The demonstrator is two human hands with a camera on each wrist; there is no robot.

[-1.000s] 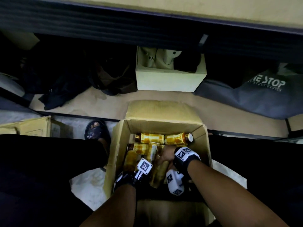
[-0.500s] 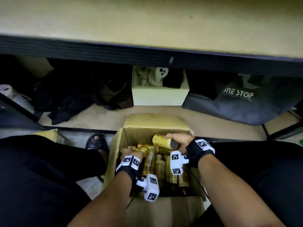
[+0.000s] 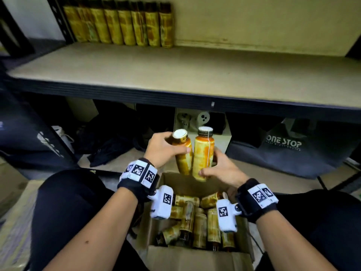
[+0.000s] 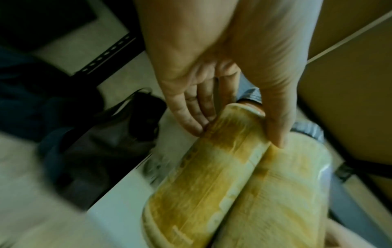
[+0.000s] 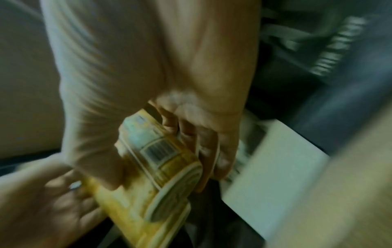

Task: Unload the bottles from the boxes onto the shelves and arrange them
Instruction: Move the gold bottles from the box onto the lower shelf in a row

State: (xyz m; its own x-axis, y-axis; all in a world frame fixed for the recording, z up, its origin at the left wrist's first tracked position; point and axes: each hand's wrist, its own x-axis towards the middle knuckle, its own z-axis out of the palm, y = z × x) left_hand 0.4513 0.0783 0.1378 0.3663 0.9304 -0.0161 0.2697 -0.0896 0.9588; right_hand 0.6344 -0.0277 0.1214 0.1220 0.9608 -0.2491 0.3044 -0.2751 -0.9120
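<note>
Two yellow-labelled bottles stand upright side by side in the air above the open cardboard box (image 3: 187,257). My left hand (image 3: 166,147) grips the left bottle (image 3: 182,155) near its shoulder. My right hand (image 3: 218,169) grips the right bottle (image 3: 203,153) low on its body. In the left wrist view the fingers (image 4: 191,117) and thumb clasp the left bottle (image 4: 203,176) with the other bottle pressed against it. The right wrist view shows the right bottle (image 5: 161,161), its barcode facing the camera. Several bottles (image 3: 197,218) lie in the box. A row of bottles (image 3: 121,24) stands at the shelf's back left.
The wide beige shelf board (image 3: 195,75) runs across above the box. Under it sit a cream box (image 3: 224,141) with white objects, a dark bag marked ONE STOP (image 3: 283,151) on the right and dark clothing (image 3: 109,147) on the left. My knees flank the box.
Both hands have risen out of the box, each with a bottle, and turned the bottles upright side by side. The view has tilted up, so the shelf and its row of bottles now show.
</note>
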